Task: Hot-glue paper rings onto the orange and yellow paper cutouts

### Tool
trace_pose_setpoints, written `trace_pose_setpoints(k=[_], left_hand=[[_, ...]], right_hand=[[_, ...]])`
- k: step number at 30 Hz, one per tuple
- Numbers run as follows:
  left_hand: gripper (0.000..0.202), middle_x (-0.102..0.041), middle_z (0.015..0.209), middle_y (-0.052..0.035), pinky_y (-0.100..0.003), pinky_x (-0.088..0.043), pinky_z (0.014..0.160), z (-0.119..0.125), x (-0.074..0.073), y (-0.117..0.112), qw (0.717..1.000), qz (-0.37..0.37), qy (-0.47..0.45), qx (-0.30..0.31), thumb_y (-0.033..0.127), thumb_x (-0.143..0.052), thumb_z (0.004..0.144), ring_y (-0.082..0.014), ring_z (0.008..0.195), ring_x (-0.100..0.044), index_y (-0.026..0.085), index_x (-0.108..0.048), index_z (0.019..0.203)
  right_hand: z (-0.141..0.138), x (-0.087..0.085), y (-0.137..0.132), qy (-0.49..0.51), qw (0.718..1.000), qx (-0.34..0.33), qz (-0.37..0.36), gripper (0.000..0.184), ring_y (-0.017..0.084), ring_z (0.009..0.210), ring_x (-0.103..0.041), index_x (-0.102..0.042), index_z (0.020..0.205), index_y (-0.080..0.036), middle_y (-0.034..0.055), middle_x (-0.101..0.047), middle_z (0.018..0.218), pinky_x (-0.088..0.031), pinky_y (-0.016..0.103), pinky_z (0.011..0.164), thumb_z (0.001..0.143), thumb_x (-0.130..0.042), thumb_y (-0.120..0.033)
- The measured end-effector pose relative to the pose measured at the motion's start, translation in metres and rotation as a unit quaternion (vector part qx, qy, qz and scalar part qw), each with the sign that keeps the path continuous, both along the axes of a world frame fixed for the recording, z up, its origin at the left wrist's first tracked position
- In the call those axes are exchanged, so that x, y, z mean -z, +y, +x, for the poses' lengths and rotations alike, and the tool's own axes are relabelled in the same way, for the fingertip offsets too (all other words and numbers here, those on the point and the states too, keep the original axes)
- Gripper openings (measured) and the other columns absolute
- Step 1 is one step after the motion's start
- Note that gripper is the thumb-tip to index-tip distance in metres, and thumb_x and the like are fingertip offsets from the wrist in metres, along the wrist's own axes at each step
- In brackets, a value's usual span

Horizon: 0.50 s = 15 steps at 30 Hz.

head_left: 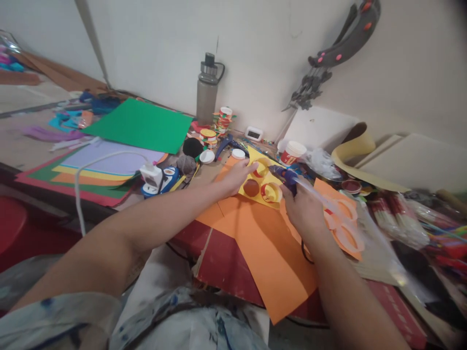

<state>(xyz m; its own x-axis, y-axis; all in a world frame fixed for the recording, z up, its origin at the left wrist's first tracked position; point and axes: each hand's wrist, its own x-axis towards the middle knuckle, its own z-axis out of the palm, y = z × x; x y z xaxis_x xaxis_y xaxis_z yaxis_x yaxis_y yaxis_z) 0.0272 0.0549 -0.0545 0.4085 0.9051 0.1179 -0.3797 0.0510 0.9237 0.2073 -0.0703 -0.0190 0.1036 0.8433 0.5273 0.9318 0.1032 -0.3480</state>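
Note:
My left hand (235, 180) grips the left edge of a yellow foam or card sheet (254, 152), its thumb beside a yellow ring (260, 168). The sheet carries round cut-outs and another red-and-yellow ring (271, 193). A brown disc or opening (251, 187) shows between them. My right hand (304, 204) is closed around a blue hot glue gun (291, 178), nozzle pointing left over the sheet's upper right. A long translucent glue stick (350, 218) trails behind it. Beneath lie orange sheets (273, 257). To the right sits an orange piece with pale rings (345, 233).
A grey water bottle (206, 95) stands against the wall. Coloured sheets (142, 124) are stacked at left, near a white plug adapter (151, 176) with its cable. A paper cup (293, 151) stands behind the glue gun. Bagged craft supplies (397, 218) crowd the right.

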Motion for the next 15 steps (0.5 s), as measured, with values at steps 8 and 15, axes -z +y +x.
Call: trace_pose_setpoints(k=[8, 15], left_hand=[[0.049, -0.071, 0.105, -0.0035, -0.025, -0.053, 0.079, 0.0007, -0.0042, -0.0029, 1.0, -0.016, 0.007, 0.018, 0.051, -0.098, 0.077, -0.0174, 0.1, -0.065, 0.019, -0.072, 0.103], [0.037, -0.078, 0.108, -0.0078, -0.026, -0.058, 0.074, -0.0031, -0.0048, -0.0005, 0.997, -0.049, -0.031, 0.059, 0.043, -0.092, 0.089, -0.017, 0.092, -0.07, 0.015, -0.076, 0.107]], right_hand=[[0.0003, -0.0042, -0.0013, -0.014, 0.998, 0.044, -0.05, 0.037, 0.041, 0.107, -0.075, -0.074, 0.115, -0.016, 0.0251, -0.08, 0.111, -0.057, 0.051, 0.093, 0.102, -0.051, -0.042], [-0.007, -0.0067, -0.0038, 0.049, 0.997, 0.024, -0.061, 0.046, 0.043, 0.107, -0.075, -0.071, 0.125, -0.014, 0.0264, -0.079, 0.117, -0.057, 0.054, 0.092, 0.1, -0.049, -0.046]])
